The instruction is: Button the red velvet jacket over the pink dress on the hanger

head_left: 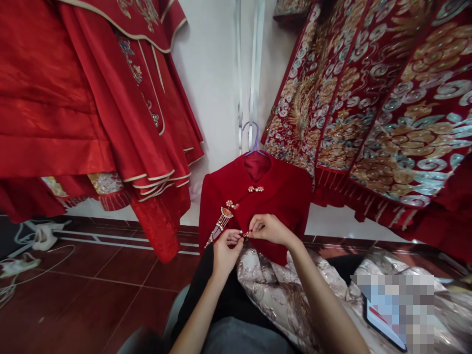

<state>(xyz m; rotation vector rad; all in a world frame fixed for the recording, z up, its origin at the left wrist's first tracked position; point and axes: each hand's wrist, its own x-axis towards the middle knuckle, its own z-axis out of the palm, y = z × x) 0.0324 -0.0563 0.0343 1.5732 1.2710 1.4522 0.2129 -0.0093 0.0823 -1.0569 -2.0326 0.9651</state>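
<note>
A dark red jacket (228, 179) hangs in front of me on a purple hanger (254, 146). Near its collar sits a beaded frog button (255, 189). A fan-shaped brooch with bead tassels (225, 214) hangs on its left side. At the lower front, my left hand (229, 246) pinches one side of a small gold beaded fastening (246, 234). My right hand (268, 228) pinches its other side, the fingertips of both hands almost meeting. Fingers partly cover the fastening, so I cannot tell whether it is joined.
Red garments with pale piping (140, 123) hang at the left. Heavily embroidered red garments (368, 108) hang at the right. Shiny patterned pale fabric (280, 290) lies over my lap, with a phone (383, 322) on it. White cables (18, 268) lie on the tiled floor.
</note>
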